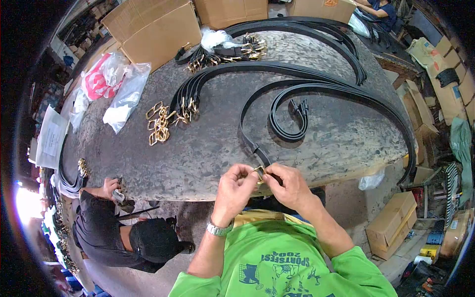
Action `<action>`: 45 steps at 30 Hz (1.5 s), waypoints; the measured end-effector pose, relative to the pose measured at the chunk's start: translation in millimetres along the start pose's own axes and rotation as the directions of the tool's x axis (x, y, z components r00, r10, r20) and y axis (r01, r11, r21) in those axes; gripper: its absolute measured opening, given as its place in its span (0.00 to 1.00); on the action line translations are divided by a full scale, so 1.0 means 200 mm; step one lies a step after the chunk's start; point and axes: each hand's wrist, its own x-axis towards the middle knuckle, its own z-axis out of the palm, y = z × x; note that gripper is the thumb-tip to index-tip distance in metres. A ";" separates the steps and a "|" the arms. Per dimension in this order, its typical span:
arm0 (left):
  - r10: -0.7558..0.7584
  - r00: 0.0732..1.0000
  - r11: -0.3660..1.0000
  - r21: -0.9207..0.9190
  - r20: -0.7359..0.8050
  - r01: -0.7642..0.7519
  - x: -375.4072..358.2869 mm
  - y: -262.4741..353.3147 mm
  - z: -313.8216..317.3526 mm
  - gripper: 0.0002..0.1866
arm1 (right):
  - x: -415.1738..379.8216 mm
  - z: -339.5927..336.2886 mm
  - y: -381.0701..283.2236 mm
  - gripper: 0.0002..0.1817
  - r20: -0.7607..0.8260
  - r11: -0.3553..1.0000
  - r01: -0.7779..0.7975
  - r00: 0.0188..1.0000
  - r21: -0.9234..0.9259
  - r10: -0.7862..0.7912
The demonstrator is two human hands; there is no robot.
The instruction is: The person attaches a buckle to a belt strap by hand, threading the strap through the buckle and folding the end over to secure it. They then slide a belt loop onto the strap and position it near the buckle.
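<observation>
Just past the table's near edge, my left hand [232, 192] pinches a gold-coloured metal buckle [259, 171], a watch on its wrist. My right hand [291, 187] closes from the other side on the end of a black belt [243, 121] where it meets the buckle; fingers partly hide the joint. From there the belt runs up across the table and into a loose coil [288, 134]. Further left lies a small pile of gold buckles [159, 124], beside several black belts [297, 69] whose ends carry gold hardware.
More belts with gold fittings [225, 53] lie at the back, before cardboard boxes [161, 34]. Plastic bags [126, 94] are on the left. A person in black [118, 230] bends at the table's left near edge; another person [378, 12] is far right. A box [392, 225] stands on the floor.
</observation>
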 end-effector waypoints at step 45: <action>-0.086 0.993 0.852 -0.511 0.077 0.113 0.00 -0.05 0.06 0.16 | -0.09 -0.03 -0.02 0.09 0.013 0.971 -0.183 0.983 0.156 0.183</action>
